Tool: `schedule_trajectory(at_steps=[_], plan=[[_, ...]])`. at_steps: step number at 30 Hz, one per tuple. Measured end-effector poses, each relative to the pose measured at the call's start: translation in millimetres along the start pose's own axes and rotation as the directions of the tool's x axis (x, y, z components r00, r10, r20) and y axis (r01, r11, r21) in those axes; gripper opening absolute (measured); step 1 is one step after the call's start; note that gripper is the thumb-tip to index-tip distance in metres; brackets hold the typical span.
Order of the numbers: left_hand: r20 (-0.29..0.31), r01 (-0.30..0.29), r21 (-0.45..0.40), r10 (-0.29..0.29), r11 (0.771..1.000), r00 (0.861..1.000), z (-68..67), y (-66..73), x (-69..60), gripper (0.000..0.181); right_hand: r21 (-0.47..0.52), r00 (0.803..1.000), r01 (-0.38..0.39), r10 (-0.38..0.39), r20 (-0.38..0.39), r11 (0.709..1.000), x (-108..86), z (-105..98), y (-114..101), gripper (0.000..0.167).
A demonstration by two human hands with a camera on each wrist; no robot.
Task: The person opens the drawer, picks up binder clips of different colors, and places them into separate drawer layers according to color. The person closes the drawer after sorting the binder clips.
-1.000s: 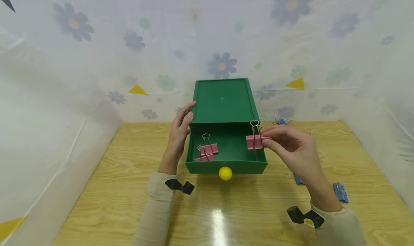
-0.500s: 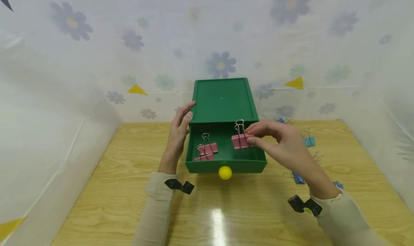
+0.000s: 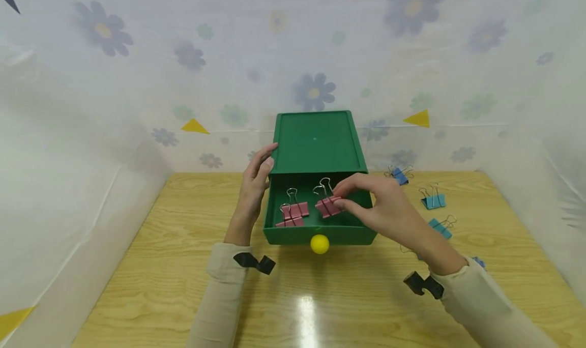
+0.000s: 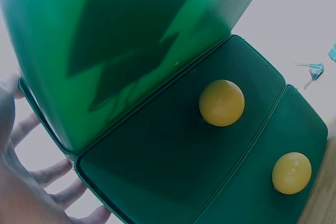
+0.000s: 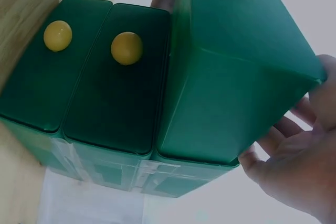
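A green drawer unit [image 3: 316, 142] has its top drawer [image 3: 293, 236] pulled out, with a yellow round knob [image 3: 319, 244] on the front. Inside, at the left, lie two pink binder clips [image 3: 298, 210]. My right hand [image 3: 386, 205] reaches over the drawer's right side and pinches another pink binder clip [image 3: 327, 207] between thumb and fingers, low in the drawer; whether it touches the floor I cannot tell. Against the unit's left side rests my left hand [image 3: 253, 190], fingers extended. Dark clip shapes [image 4: 126, 30] show through the drawer's bottom in the left wrist view.
Blue and teal binder clips [image 3: 434, 201] lie scattered on the wooden table [image 3: 183, 266] to the right, some partly behind the right arm. Two shut lower drawers [image 5: 123, 93] with yellow knobs sit under the open one. Flower-patterned sheeting [image 3: 238, 73] surrounds the table.
My right hand has carried the pink binder clip leftward from the drawer's right edge and lowered it toward the middle, where it now tilts. The left hand has stayed in place.
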State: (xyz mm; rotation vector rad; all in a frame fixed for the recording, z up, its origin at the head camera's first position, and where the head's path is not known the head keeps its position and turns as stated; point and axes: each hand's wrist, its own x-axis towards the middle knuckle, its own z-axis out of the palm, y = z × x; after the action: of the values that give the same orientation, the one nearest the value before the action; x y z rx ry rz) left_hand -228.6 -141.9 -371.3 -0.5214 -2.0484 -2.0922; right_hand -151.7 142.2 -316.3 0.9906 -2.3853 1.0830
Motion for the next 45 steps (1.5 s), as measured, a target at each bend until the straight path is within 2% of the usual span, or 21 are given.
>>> schedule_trajectory(at_steps=[3, 9, 18, 24, 32, 39, 45], plan=[[-0.004, 0.004, 0.003, -0.004, 1.0, 1.0, 0.1, -0.6, 0.3, 0.046, 0.006, 0.999, -0.002, 0.002, 0.049, 1.0, 3.9, 0.5, 0.9, 0.019], [-0.011, 0.001, 0.017, -0.001, 1.0, 1.0, 3.0, -1.9, 0.8, 0.046, -0.059, 0.99, -0.053, 0.061, 0.125, 0.997, 12.5, 2.8, 2.1, 0.011], [-0.01, -0.014, 0.006, 0.014, 1.0, 1.0, 8.7, -1.9, 3.8, 0.046, -0.139, 0.984, -0.097, 0.116, 0.137, 0.986, 12.3, 3.5, 3.2, 0.01], [-0.003, -0.03, 0.0, 0.03, 1.0, 1.0, 9.6, -2.5, 3.9, 0.046, -0.15, 0.982, -0.098, 0.12, 0.146, 0.984, 11.0, 3.2, 4.2, 0.008], [-0.009, -0.02, 0.009, 0.02, 1.0, 1.0, 8.4, -2.0, 2.1, 0.046, -0.166, 0.976, -0.1, 0.13, 0.174, 0.981, 12.3, 5.0, 3.0, 0.008], [-0.002, -0.025, 0.002, 0.025, 1.0, 1.0, 6.8, -0.7, 2.6, 0.046, -0.144, 0.983, -0.095, 0.115, 0.14, 0.985, 12.6, 5.9, 3.8, 0.009], [0.001, -0.023, -0.006, 0.023, 1.0, 1.0, 7.3, -2.2, 2.5, 0.047, -0.063, 0.998, -0.062, 0.063, 0.013, 0.996, 9.9, 4.2, 7.6, 0.018]])
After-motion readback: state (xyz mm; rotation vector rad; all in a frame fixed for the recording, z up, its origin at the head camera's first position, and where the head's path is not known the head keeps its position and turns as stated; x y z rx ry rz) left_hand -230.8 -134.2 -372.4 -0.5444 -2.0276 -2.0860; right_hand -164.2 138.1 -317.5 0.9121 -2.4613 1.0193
